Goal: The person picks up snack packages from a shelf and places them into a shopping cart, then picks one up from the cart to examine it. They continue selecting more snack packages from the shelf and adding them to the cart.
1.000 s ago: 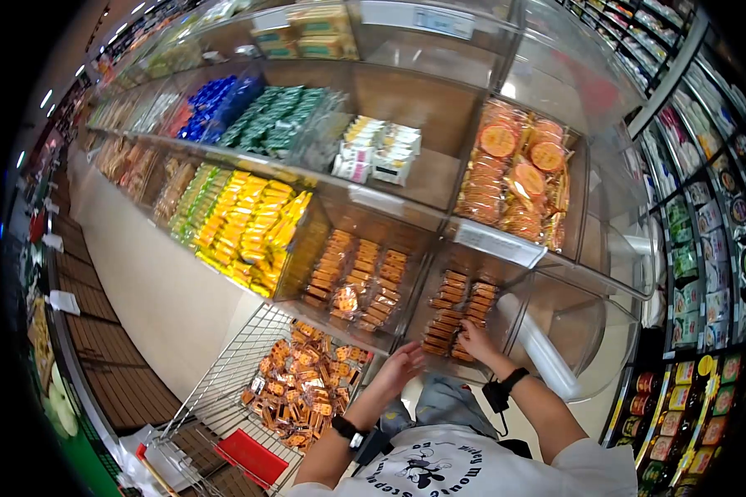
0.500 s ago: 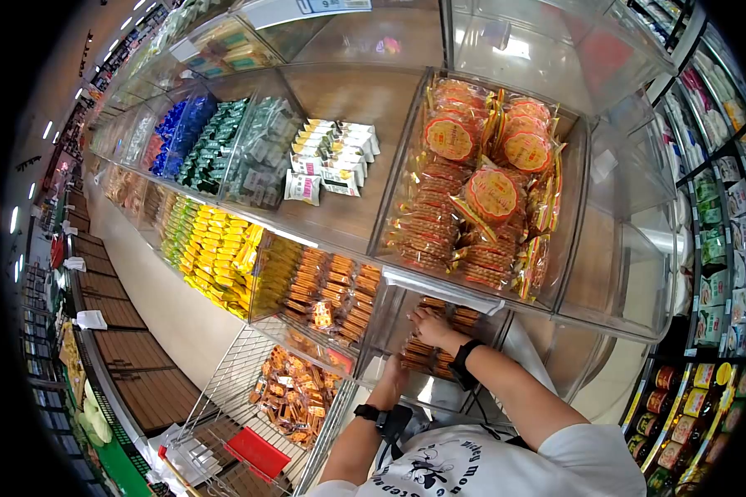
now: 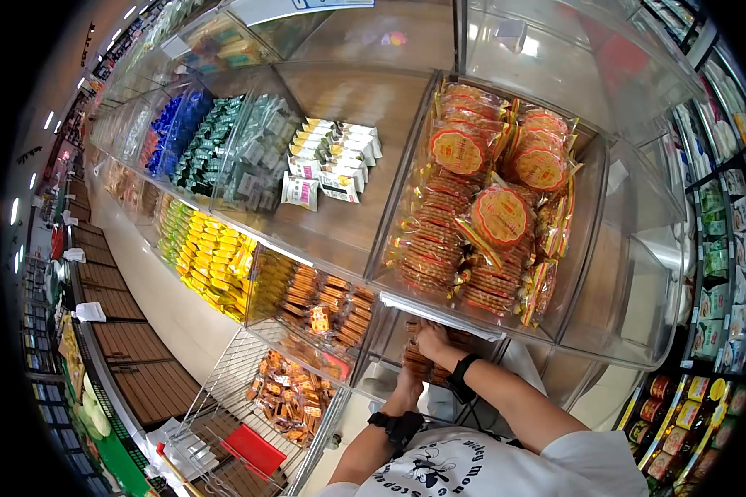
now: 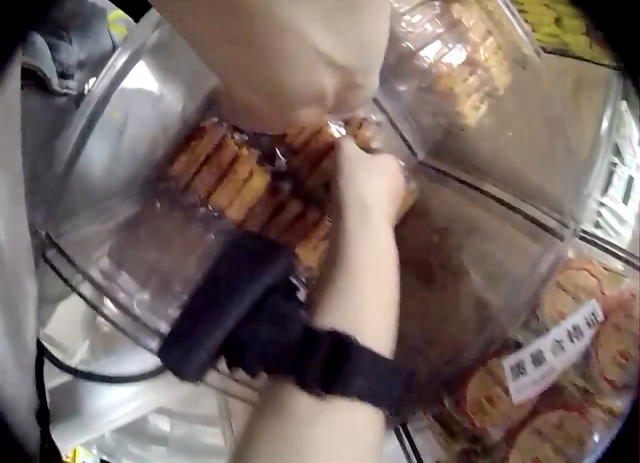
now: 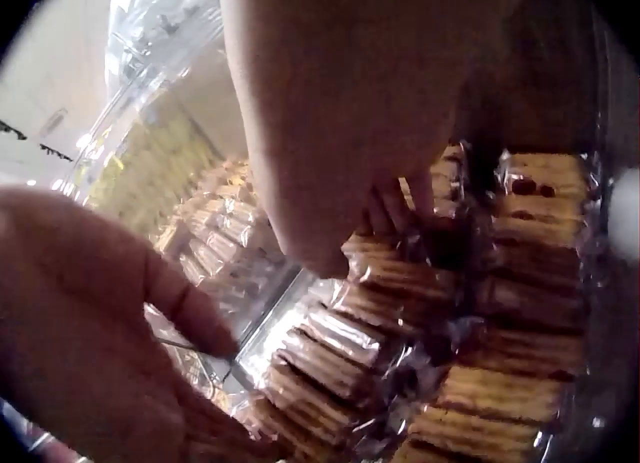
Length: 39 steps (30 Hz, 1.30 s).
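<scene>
In the head view, both hands are at a clear bin of individually wrapped biscuits [image 3: 415, 359] under the front shelf edge. My right hand [image 3: 430, 339] has its fingers curled down over the far end of the left row. At the near end of that same row is my left hand [image 3: 408, 386]. The right wrist view shows the left thumb [image 5: 200, 318] held apart from its fingers, beside the row of wrapped biscuits [image 5: 325, 348]. A second row [image 5: 500, 383] lies alongside it, untouched. In the left wrist view the right hand [image 4: 370, 178] grips the row's end.
A shopping cart [image 3: 224, 373] with a heap of similar packets [image 3: 290, 398] stands to the left. Above the bin is a compartment of round biscuits [image 3: 501, 215]. Clear dividers separate neighbouring bins, including one of orange-brown packets [image 3: 331, 302]. A price-label strip [image 3: 439, 317] overhangs the work.
The head view has moved nearer the shelves. My right hand has gone from the right row's near end to the left row's far end; my left hand has come in to its near end.
</scene>
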Each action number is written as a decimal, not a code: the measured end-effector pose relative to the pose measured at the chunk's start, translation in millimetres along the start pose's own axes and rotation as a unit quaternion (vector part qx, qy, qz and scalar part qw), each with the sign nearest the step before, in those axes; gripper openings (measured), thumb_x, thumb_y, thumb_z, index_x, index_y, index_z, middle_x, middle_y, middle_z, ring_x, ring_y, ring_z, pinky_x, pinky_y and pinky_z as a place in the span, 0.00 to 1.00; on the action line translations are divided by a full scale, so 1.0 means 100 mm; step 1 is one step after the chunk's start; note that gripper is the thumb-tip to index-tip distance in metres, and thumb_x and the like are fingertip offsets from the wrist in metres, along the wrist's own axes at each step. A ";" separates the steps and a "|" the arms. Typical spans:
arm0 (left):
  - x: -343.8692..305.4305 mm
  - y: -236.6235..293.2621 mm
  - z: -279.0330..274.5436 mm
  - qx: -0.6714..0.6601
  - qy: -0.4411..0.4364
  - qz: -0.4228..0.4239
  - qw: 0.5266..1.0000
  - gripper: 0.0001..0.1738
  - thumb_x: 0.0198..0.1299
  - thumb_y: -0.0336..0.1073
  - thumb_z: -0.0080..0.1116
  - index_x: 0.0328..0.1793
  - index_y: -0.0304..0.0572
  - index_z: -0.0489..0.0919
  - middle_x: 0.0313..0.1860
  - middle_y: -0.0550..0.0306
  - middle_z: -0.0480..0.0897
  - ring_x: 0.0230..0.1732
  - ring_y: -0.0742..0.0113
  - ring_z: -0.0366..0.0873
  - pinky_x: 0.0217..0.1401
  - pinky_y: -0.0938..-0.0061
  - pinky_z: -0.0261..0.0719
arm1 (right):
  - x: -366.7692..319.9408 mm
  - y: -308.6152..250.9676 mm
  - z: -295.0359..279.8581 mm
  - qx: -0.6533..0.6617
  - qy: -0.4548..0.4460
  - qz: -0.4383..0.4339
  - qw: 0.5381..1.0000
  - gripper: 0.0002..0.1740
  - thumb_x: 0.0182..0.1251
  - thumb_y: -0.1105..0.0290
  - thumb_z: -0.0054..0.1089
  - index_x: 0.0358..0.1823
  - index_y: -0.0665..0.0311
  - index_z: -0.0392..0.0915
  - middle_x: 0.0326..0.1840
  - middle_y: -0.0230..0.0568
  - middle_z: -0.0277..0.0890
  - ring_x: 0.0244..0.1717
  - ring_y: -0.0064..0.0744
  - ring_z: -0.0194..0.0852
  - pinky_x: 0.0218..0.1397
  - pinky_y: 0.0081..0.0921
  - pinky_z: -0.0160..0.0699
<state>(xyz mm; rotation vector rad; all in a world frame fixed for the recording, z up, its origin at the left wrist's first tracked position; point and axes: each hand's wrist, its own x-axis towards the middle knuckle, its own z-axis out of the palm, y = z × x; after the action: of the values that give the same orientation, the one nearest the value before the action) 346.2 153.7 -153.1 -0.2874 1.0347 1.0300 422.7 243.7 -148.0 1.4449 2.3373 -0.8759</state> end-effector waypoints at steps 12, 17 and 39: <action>0.55 -0.12 -0.77 0.079 -0.139 -0.063 0.985 0.14 0.57 0.38 0.36 0.45 0.41 0.67 0.41 0.60 0.72 0.38 0.68 0.70 0.43 0.76 0.68 | 0.27 0.32 0.54 -0.099 -0.073 0.029 0.992 0.45 0.44 0.66 0.50 0.60 0.68 0.32 0.60 0.60 0.39 0.44 0.46 0.65 0.40 0.35 0.67; 0.36 -0.06 -0.49 -0.044 -0.073 -0.096 0.992 0.13 0.53 0.36 0.43 0.42 0.37 0.69 0.41 0.57 0.73 0.41 0.63 0.68 0.46 0.72 0.66 | 0.04 0.15 -0.06 0.041 -0.164 0.035 0.985 0.49 0.42 0.62 0.54 0.60 0.64 0.29 0.61 0.60 0.34 0.45 0.47 0.64 0.42 0.37 0.66; -0.55 0.30 -0.03 -0.095 0.033 -0.055 0.993 0.06 0.37 0.21 0.40 0.25 0.34 0.67 0.32 0.52 0.66 0.29 0.63 0.63 0.31 0.76 0.64 | -0.68 -0.30 -0.83 0.181 0.046 -0.019 0.982 0.49 0.37 0.60 0.63 0.58 0.61 0.39 0.58 0.56 0.40 0.51 0.55 0.54 0.49 0.35 0.63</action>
<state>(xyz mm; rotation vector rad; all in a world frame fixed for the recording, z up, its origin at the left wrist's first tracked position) 314.2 136.8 -102.6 -0.5315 0.9709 1.0248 436.6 235.7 -38.3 1.6077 2.3660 -1.3285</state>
